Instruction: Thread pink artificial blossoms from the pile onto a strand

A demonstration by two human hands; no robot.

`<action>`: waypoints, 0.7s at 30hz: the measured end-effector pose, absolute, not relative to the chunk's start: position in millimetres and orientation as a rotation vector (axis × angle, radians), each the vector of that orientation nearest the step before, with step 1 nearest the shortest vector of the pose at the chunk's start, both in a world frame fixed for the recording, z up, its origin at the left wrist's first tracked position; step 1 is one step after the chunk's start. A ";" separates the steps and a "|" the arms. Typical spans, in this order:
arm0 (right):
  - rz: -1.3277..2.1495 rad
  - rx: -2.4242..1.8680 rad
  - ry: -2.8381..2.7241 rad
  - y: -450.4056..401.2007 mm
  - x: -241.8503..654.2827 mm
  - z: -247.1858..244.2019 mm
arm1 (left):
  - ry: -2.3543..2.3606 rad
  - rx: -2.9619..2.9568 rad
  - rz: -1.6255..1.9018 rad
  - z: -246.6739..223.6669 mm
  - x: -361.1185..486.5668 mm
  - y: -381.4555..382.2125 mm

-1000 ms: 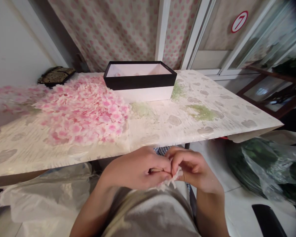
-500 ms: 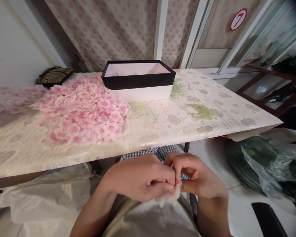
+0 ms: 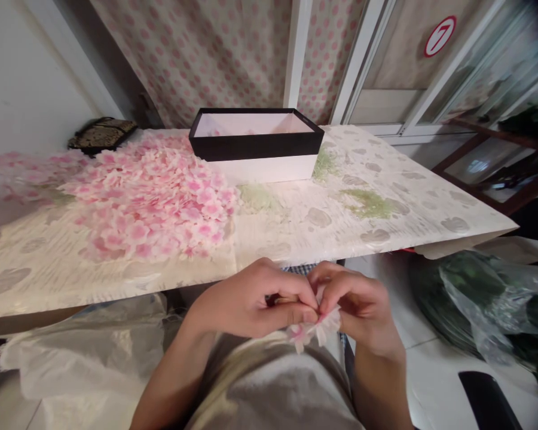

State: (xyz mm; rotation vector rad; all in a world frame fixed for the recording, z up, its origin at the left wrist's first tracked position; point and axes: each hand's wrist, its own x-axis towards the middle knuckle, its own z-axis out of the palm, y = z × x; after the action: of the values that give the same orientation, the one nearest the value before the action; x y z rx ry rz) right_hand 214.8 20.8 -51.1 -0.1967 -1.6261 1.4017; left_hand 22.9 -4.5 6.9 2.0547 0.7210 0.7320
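Note:
My left hand (image 3: 269,301) and my right hand (image 3: 356,301) meet above my lap, just in front of the table edge. Both are closed, thumb and fingers pinching a small cluster of pale pink artificial petals (image 3: 320,329) between them. The petals hang below my fingertips; where exactly each finger grips is partly hidden. On the table to the left spreads a large heap of pink and white artificial flower petals (image 3: 156,191). Behind it and to the right stands an open box (image 3: 260,167), white with a black rim, holding some pink pieces.
Small piles of thin green pieces (image 3: 367,203) lie on the patterned tablecloth (image 3: 430,209). At the back left sits a dark box (image 3: 101,134). A white sack (image 3: 85,358) is below the table at left; green foliage in clear plastic (image 3: 488,304) is on the right.
Both hands have risen slightly toward the table edge, still pinching the petals. The cluster now shows more of its pink, and its petals are more spread out.

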 end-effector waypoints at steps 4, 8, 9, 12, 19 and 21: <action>1.270 -0.245 -1.679 18.0 220.0 -47.5 | 0.871 2.203 0.722 12.6 23.6 -10.5; 1.184 -0.246 -1.699 15.1 222.0 -46.0 | 0.951 2.325 0.780 16.5 25.5 -17.7; 1.184 -0.250 -1.698 15.0 221.7 -46.4 | 0.963 2.346 0.787 16.4 25.7 -18.3; 1.192 -0.304 -1.679 20.4 219.4 -49.5 | 1.030 2.375 0.808 13.8 23.2 -15.2; 0.573 -0.961 -1.820 75.6 212.2 -61.0 | 1.307 2.532 0.919 2.4 -4.4 8.3; 0.483 -1.089 -1.943 93.7 207.4 -62.2 | 1.391 2.494 0.997 -2.3 -10.3 13.0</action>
State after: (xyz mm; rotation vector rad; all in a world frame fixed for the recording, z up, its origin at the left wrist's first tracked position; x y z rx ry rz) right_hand 207.4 93.7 -62.2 -1.0894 -1.9427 0.4829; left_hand -10.3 13.0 -2.3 2.4939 1.3910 0.9969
